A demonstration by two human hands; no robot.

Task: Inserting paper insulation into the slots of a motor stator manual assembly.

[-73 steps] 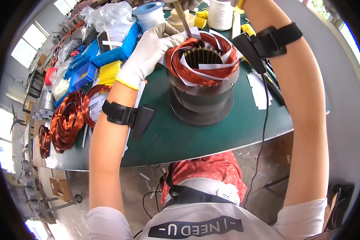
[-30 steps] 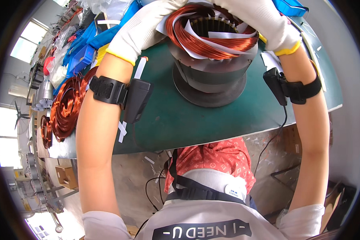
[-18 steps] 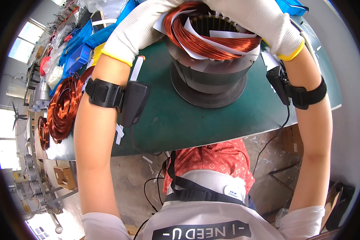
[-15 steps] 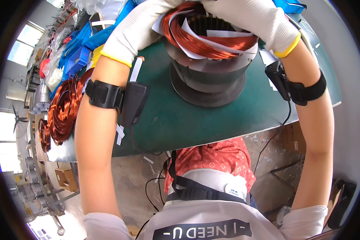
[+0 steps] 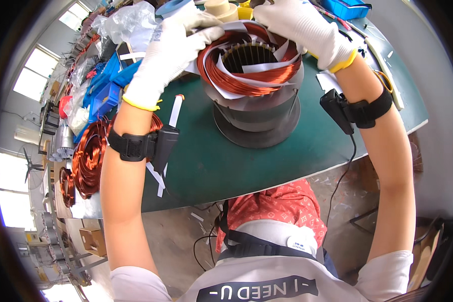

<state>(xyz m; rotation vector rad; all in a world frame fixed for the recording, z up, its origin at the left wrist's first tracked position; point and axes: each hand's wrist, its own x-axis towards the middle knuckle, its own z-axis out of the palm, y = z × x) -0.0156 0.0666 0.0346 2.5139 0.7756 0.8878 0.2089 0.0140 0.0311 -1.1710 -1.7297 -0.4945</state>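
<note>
On a green tabletop stands a grey motor stator [image 5: 251,116], upright on a wide dark round base. Red-brown copper wire coils [image 5: 251,86] ring its top, with white insulation paper [image 5: 267,66] tucked among them around the slotted bore. My left hand [image 5: 178,48], in a white knit glove, is beside the coils' far left, thumb and fingers apart, holding nothing visible. My gloved right hand [image 5: 297,27] is over the coils' far right side. Its fingers are curled together near the picture's upper edge; what they hold, if anything, is hidden.
Loose copper coils [image 5: 90,161] lie at the table's left, near blue bins [image 5: 105,98] and clear plastic bags [image 5: 128,22]. Tape rolls [image 5: 220,9] stand beyond the stator. A blue tray [image 5: 346,7] sits far right. Cables hang from both wrist-strapped devices.
My left hand has come off the coils' far rim to the left, and its fingers have spread. The right hand remains at the far right side. The view has shifted, showing more beyond the stator.
</note>
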